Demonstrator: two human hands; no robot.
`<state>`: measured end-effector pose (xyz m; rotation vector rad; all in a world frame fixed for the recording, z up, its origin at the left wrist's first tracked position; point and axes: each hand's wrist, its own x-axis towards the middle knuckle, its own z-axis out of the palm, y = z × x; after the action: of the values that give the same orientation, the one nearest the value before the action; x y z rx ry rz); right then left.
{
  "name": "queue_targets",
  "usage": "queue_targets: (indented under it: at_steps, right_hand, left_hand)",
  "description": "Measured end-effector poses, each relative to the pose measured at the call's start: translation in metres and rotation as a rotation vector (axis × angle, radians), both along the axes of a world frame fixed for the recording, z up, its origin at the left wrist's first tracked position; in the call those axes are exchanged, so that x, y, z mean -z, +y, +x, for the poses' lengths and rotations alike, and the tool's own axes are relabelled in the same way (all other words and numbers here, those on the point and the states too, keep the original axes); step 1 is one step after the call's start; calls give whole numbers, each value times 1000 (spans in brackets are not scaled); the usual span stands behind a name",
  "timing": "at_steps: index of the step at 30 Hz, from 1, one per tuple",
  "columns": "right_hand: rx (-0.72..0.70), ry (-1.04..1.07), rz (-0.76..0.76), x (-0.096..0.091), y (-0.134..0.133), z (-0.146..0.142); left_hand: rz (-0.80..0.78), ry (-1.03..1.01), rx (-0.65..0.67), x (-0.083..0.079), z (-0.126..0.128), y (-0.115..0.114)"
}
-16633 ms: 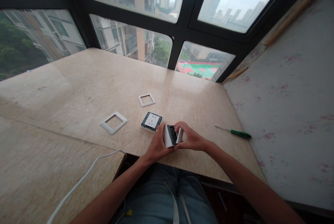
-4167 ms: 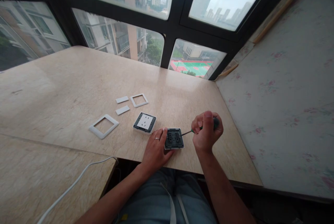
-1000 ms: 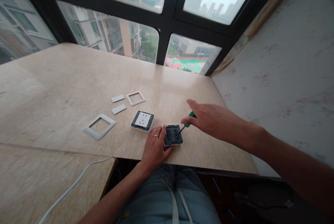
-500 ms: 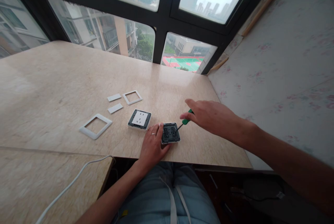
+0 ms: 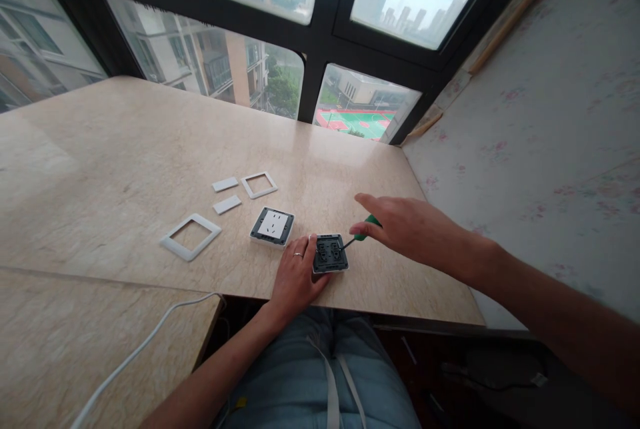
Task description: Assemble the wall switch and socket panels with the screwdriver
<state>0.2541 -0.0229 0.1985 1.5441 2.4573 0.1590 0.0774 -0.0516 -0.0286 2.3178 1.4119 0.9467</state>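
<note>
A wall switch (image 5: 331, 256) with its dark inner face upward lies near the counter's front edge. My left hand (image 5: 299, 274), with a ring on one finger, grips the switch by its left side. In my right hand (image 5: 400, 219) is a screwdriver (image 5: 367, 228) with a green handle; its thin shaft slants down to the right part of the switch. Whether the tip sits in a screw is too small to tell. Just left of my left hand lies a wall socket (image 5: 273, 225) with a white face and dark border, its cover frame off.
Two white frames (image 5: 175, 250) (image 5: 259, 195) and two white rocker plates (image 5: 227, 204) (image 5: 225, 184) lie on the stone counter (image 5: 125, 149) to the left. A white cable (image 5: 145, 342) crosses the lower left. Windows stand behind; a papered wall (image 5: 540, 169) bounds the right.
The view has shifted slightly, so everything on the counter appears a little further right. Both hands keep their holds, and the screwdriver stays at the right part of the switch.
</note>
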Motion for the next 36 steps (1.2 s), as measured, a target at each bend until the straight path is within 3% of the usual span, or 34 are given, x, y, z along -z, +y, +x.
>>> queue_targets:
  at_steps: [3, 8, 10, 13, 19, 25, 29, 36]
  right_hand:
    - [89, -150, 67, 0, 2, -1]
    - [-128, 35, -91, -9, 1, 9]
    - [-152, 77, -121, -10, 0, 10]
    - [-74, 64, -71, -6, -1, 6]
    - [140, -253, 68, -5, -1, -1]
    - [-45, -15, -92, -10, 1, 10]
    - [21, 17, -58, -6, 3, 10]
    - [70, -111, -27, -7, 1, 4]
  left_hand:
    - [-2, -3, 0, 0, 0, 0]
    - [-2, -6, 0, 0, 0, 0]
    - [-4, -19, 1, 0, 0, -1]
    - [-8, -27, 1, -1, 0, -1]
    - [-8, -18, -1, 1, 0, 0]
    - [5, -7, 0, 2, 1, 0]
    - [22, -15, -2, 2, 0, 1]
    - [36, -30, 5, 0, 0, 1]
